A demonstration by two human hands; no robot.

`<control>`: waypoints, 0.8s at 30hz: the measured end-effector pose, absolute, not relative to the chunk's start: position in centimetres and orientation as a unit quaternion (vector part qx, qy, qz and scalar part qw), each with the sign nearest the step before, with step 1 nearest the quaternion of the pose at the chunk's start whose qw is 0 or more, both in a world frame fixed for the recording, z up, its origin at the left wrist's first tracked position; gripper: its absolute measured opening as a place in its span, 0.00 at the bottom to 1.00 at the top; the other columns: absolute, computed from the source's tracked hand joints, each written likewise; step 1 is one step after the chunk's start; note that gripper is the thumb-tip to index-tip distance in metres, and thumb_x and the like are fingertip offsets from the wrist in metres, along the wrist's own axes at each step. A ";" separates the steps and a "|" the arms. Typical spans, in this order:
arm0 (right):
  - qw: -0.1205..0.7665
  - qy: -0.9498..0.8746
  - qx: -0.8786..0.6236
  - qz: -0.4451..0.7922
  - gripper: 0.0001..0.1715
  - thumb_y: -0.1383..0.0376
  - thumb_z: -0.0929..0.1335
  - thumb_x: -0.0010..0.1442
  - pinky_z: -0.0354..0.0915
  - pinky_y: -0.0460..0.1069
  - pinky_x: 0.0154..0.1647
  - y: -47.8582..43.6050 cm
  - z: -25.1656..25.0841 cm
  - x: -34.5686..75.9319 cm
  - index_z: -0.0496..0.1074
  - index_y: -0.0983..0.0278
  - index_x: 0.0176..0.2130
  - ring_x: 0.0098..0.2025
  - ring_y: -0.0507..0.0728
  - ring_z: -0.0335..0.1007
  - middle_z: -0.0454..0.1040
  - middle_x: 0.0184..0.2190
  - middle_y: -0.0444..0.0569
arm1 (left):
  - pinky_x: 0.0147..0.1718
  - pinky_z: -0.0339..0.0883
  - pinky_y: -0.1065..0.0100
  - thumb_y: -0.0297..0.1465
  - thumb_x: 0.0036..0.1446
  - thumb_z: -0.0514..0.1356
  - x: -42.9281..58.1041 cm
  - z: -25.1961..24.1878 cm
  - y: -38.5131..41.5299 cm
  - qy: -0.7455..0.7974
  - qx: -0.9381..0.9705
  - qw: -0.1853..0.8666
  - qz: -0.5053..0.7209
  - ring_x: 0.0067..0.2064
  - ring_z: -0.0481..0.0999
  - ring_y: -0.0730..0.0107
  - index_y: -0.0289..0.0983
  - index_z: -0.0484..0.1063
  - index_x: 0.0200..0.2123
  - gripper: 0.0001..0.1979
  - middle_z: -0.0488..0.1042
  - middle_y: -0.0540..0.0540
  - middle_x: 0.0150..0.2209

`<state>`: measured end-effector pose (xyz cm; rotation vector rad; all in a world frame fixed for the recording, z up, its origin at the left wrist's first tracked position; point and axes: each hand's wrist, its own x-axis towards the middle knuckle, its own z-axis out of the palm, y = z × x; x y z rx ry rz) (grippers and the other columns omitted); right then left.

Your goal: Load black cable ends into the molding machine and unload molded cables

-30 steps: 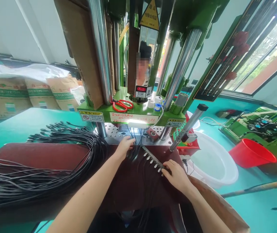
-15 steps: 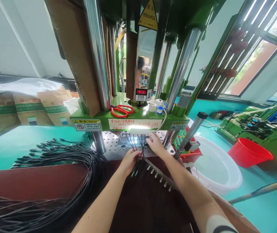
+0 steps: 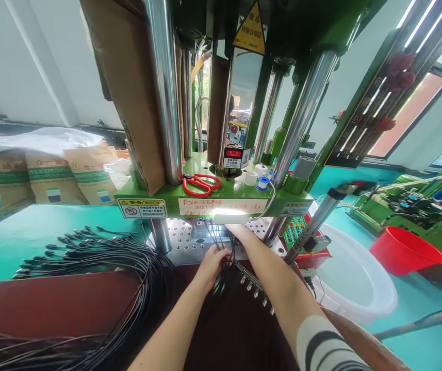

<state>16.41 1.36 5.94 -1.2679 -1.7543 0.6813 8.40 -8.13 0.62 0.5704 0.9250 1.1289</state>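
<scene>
My left hand [image 3: 212,263] is closed around a bunch of thin black cables [image 3: 221,242] that run into the mould under the green press [image 3: 213,198]. My right hand [image 3: 240,232] reaches further in, under the lit front edge of the press; its fingers are hidden there. A metal strip of connector ends [image 3: 255,289] lies on the dark red table [image 3: 50,301] just under my right forearm.
A large bundle of black cables [image 3: 100,257] lies at the left. Red scissors [image 3: 201,183] and tape rolls [image 3: 257,176] rest on the press ledge. A white tub [image 3: 356,281] and red bucket [image 3: 402,250] stand at the right. Paper sacks [image 3: 46,175] are stacked at the back left.
My right hand left the connector strip and went forward under the press. My left hand closed on the cables and stayed there. The view has tilted up and closer.
</scene>
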 end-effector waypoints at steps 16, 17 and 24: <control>0.253 -0.567 -0.764 -0.175 0.21 0.54 0.60 0.54 0.66 0.58 0.36 -27.0 -1.3 47.7 0.65 0.66 0.41 0.35 0.65 0.70 0.73 0.34 0.58 | 0.27 0.68 0.73 0.23 0.46 0.58 8.1 1.0 -8.8 0.434 0.264 0.702 0.499 0.26 0.73 0.75 0.34 0.64 0.32 0.08 0.73 0.48 0.26; 0.225 -0.561 -0.775 -0.186 0.23 0.54 0.60 0.53 0.65 0.60 0.37 -27.9 -2.2 49.0 0.65 0.67 0.42 0.37 0.67 0.70 0.73 0.35 0.60 | 0.27 0.68 0.73 0.23 0.46 0.59 8.1 0.9 -8.7 0.435 0.264 0.701 0.499 0.26 0.73 0.75 0.34 0.64 0.32 0.08 0.73 0.48 0.26; 0.355 -0.632 -0.676 0.132 0.14 0.57 0.63 0.54 0.67 0.53 0.38 -19.6 2.7 39.7 0.72 0.62 0.36 0.36 0.59 0.72 0.76 0.35 0.51 | 0.27 0.68 0.71 0.27 0.42 0.63 7.9 1.9 -9.1 0.427 0.265 0.711 0.491 0.28 0.73 0.73 0.35 0.65 0.32 0.12 0.73 0.47 0.29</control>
